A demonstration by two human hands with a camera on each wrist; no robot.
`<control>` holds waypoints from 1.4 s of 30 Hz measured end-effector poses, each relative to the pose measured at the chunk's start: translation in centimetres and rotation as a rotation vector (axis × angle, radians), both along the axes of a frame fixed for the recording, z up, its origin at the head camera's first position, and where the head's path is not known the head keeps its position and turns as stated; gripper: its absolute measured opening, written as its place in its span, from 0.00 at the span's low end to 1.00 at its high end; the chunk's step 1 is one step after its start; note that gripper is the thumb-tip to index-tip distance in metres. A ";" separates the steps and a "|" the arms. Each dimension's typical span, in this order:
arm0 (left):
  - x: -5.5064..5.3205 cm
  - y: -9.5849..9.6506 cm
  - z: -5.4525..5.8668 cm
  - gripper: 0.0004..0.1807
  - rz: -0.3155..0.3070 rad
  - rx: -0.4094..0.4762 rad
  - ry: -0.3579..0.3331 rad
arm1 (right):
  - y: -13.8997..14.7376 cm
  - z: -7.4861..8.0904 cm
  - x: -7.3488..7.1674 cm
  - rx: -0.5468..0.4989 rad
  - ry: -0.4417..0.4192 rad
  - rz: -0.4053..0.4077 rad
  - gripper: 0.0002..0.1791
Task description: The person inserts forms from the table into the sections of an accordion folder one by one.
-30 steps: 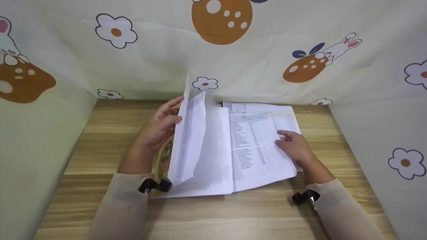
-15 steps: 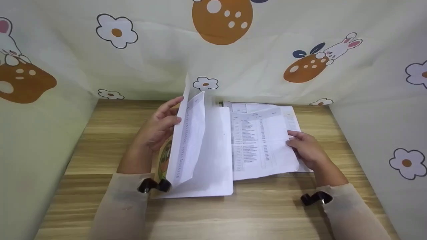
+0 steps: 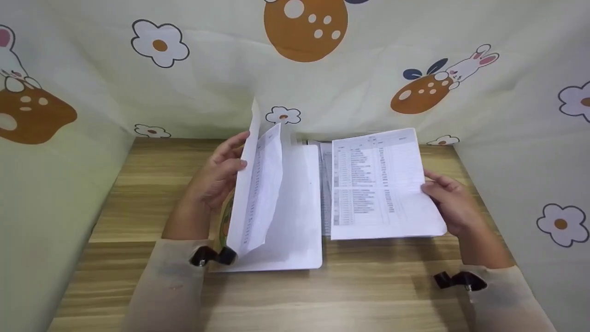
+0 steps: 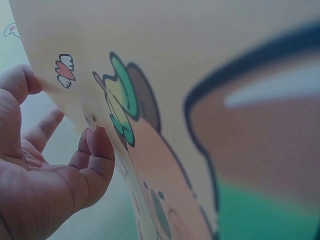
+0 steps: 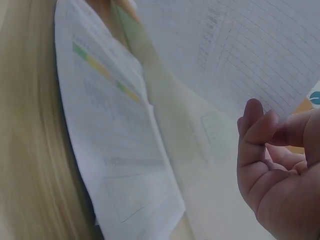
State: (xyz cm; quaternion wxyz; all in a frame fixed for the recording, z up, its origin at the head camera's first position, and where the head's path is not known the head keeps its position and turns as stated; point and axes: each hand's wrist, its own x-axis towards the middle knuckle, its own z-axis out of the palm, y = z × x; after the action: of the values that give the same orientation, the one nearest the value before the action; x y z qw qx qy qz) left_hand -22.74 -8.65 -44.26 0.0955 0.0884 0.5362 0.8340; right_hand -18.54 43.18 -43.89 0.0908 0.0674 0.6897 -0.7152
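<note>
My left hand (image 3: 219, 177) pinches the edge of a raised folder cover (image 3: 240, 198), thumb on one face and fingers on the other. A cartoon picture (image 4: 160, 180) decorates its outside in the left wrist view. Inside, a printed sheet (image 3: 266, 184) leans against the cover, and a white panel (image 3: 302, 207) lies on the table. My right hand (image 3: 454, 203) pinches the right edge of a sheet with a printed list (image 3: 368, 189), held tilted and apart from the folder. Beneath it, other printed papers (image 3: 326, 189) are mostly hidden; the right wrist view shows papers (image 5: 120, 145) there.
A wooden table (image 3: 359, 295) carries everything. Behind it and on both sides hangs a pale cloth (image 3: 207, 87) patterned with rabbits, flowers and orange shapes. Small black devices (image 3: 461, 280) sit at both wrists.
My right hand has drawn the printed sheet rightward and lifted it away from the folder, over the other papers. My left hand and the raised cover have hardly moved.
</note>
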 end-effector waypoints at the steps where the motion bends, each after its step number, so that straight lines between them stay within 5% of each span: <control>1: 0.0 0.0 0.0 0.38 0.002 0.004 -0.002 | -0.1 0.2 0.1 -0.010 0.014 0.001 0.21; 21: -0.1 0.5 -0.5 0.37 -0.020 0.073 -0.029 | -5.3 3.7 1.5 -0.114 0.141 -0.038 0.18; 32: -0.1 0.6 -0.6 0.37 -0.021 0.072 -0.023 | -7.6 3.7 0.6 -0.097 0.153 -0.016 0.21; 42: 0.0 0.8 -0.4 0.35 -0.011 0.066 -0.016 | -9.3 3.5 0.3 -0.032 0.151 0.092 0.28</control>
State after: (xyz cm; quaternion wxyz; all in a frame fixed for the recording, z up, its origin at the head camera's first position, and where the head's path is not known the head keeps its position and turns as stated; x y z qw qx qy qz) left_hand -22.70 -7.85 -44.67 0.1012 0.0879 0.5073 0.8513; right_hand -18.26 33.86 -40.44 0.0726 -0.0200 0.6856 -0.7241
